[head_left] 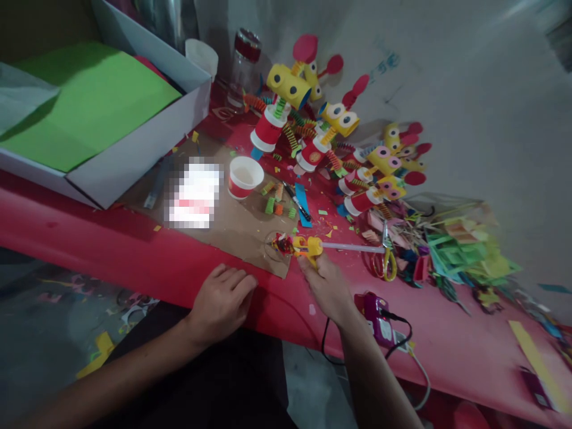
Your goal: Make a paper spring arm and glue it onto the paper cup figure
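Observation:
My right hand [326,289] grips a yellow hot glue gun [308,245], whose pale glue stick [351,246] sticks out of the back. The gun's nozzle end lies over a small clear round piece at the corner of a brown cardboard sheet [241,241]. At the table's front edge my left hand [223,301] rests with its fingers curled in, and nothing shows in them. Beyond it on the cardboard stands a white paper cup [245,177] with a red band. Short folded paper strips [279,206], a pen [297,201] and a blue strip [303,205] lie near the gun.
Several paper-cup figures [268,128] with yellow tube heads stand along the wall. A white box [147,143] holds green sheets at the left. Scissors [388,256], coloured paper scraps [469,244] and a purple power socket [378,319] with cables lie on the right.

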`<move>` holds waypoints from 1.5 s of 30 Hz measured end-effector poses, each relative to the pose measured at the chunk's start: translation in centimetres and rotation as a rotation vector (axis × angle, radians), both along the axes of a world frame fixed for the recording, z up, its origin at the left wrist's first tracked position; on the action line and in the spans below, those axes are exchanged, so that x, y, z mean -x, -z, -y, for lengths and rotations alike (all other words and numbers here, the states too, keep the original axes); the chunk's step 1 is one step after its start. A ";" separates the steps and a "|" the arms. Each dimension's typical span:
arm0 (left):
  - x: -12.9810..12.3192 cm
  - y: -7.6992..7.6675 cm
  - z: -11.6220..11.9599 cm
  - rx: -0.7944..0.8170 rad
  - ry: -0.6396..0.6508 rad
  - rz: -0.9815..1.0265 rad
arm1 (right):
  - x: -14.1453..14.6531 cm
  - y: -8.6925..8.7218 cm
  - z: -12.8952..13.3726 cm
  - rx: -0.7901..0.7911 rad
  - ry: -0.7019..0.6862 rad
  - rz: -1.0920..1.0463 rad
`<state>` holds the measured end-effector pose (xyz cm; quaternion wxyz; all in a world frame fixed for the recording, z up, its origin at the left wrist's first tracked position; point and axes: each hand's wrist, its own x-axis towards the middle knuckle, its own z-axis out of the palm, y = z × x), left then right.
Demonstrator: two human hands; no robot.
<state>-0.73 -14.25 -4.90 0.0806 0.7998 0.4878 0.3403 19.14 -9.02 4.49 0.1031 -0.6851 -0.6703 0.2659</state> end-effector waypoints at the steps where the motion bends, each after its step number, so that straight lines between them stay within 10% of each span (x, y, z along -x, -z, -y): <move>1: 0.0 0.0 0.0 -0.002 0.000 0.001 | 0.0 0.1 -0.1 0.003 0.003 0.006; 33: 0.0 0.0 -0.1 -0.045 0.012 0.024 | -0.7 0.9 -1.3 -0.087 0.048 0.024; 39: 1.1 -2.5 -0.7 0.004 -0.095 0.249 | -0.8 0.9 -1.6 -0.071 0.044 -0.011; 45: 4.9 -6.9 -6.2 0.053 -0.307 0.331 | -0.8 0.1 -2.1 -0.034 0.016 0.040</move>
